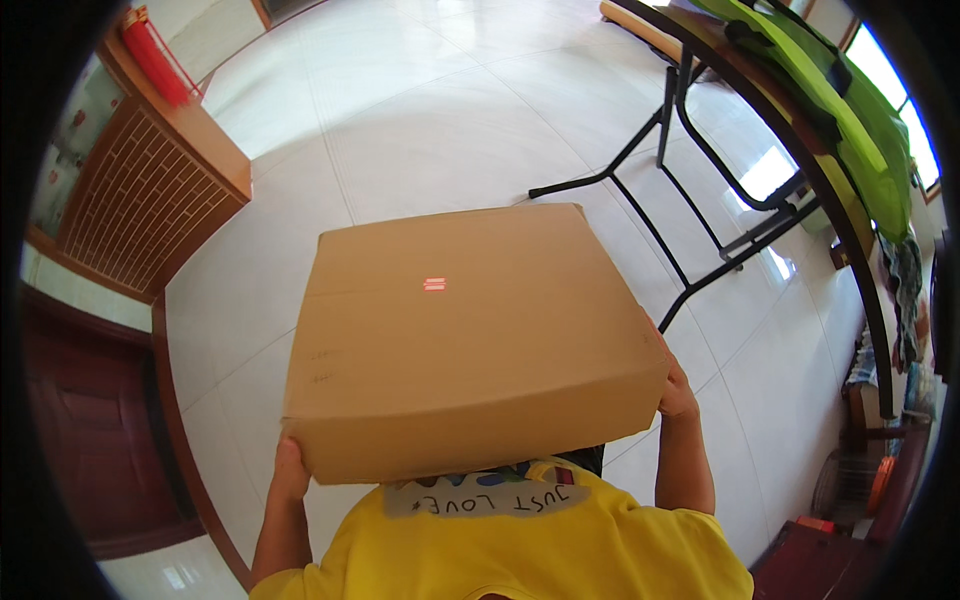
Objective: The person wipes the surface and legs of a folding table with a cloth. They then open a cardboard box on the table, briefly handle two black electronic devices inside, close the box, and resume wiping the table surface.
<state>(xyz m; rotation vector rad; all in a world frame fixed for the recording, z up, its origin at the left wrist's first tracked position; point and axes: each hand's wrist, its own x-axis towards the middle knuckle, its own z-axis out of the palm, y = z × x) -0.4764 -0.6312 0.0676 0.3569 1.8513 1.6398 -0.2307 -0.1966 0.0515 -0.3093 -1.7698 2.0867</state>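
A large brown cardboard box (480, 330) is held in front of my chest, above the tiled floor. Its broad top face is shut and bears a small red-and-white sticker and faint printed marks. My left hand (290, 466) grips the near left corner, with the thumb against the side and the other fingers hidden. On the right side, my right hand (675, 382) clasps the box near its front corner, its fingers partly hidden by the cardboard. The box's underside is out of sight. Part of my yellow shirt (517, 547) shows just below the near edge.
A folding table with black metal legs (649, 217) stands at the right, a green item (862, 142) on its top. To the left is a brick-patterned wooden cabinet (150, 202) with a red object (157, 60) on it. A dark red wooden door (90, 420) is at lower left.
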